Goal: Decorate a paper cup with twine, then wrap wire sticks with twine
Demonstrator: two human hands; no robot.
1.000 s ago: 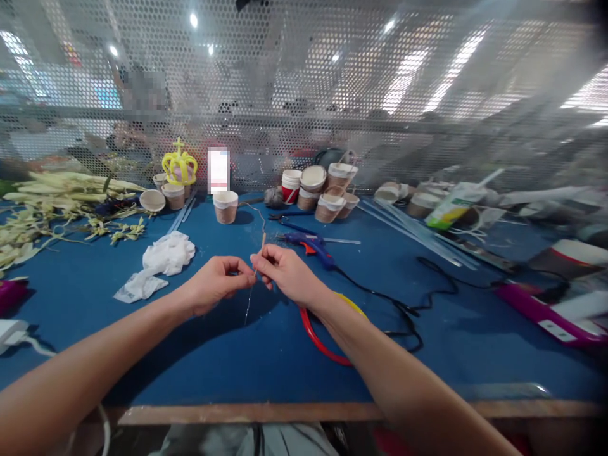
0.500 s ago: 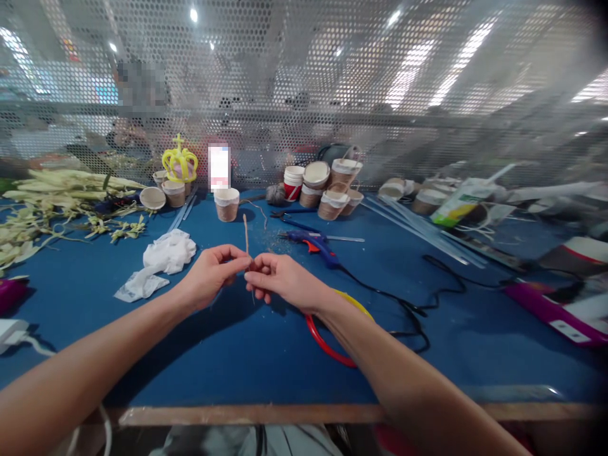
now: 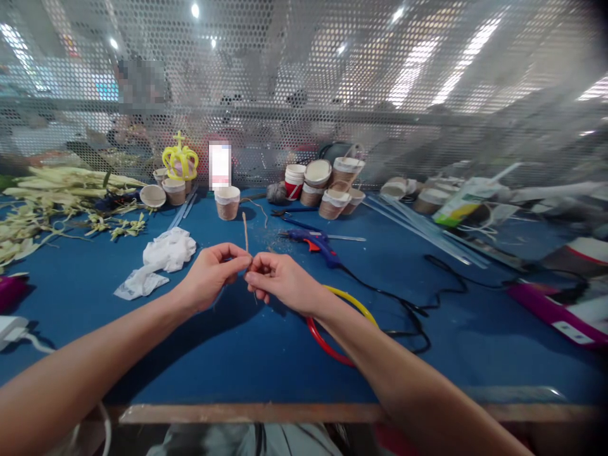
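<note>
Between my two hands stands a thin brown stick [image 3: 246,229], upright, perhaps wrapped with twine; its tip rises above my fingers and its lower end shows beneath them. My left hand [image 3: 217,272] pinches it with thumb and forefinger. Right against it, my right hand [image 3: 273,277] is closed on the stick too, a little lower, fingers curled. Whether a strand runs between the fingertips is too small to tell. Behind the hands is a twine-wrapped cup [image 3: 227,204]. A blue glue gun [image 3: 317,244] lies to the right of them.
Pliers [image 3: 289,218], several wrapped cups [image 3: 334,204] and clear glue sticks [image 3: 422,231] lie toward the back. At left are crumpled white cloth [image 3: 168,250], dried husks [image 3: 66,183] and a yellow crown [image 3: 179,158]. A red-yellow ring [image 3: 327,348] and black cord [image 3: 368,288] lie near my right forearm.
Both hands stay at nearly the same place with the stick between them. My right fingers have curled in slightly. The camera view has shifted very little.
</note>
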